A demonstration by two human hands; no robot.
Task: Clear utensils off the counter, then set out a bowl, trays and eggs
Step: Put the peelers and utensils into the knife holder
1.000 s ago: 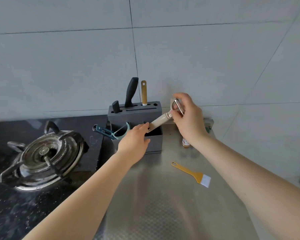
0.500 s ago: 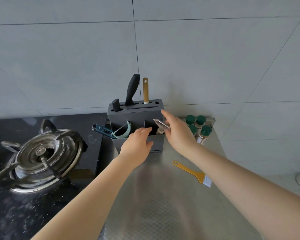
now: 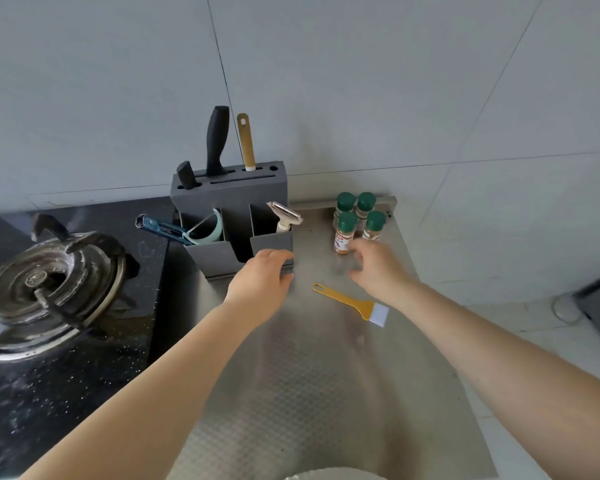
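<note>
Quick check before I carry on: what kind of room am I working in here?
Most likely a home kitchen: a gas burner sits left of a steel counter, with a grey knife block and green-capped spice jars against the tiled wall.

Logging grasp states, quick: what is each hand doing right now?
Left hand: open, fingers resting against the utensil holder, gripping nothing.
Right hand: open, loosely curled, empty, beside the spice jars.
</note>
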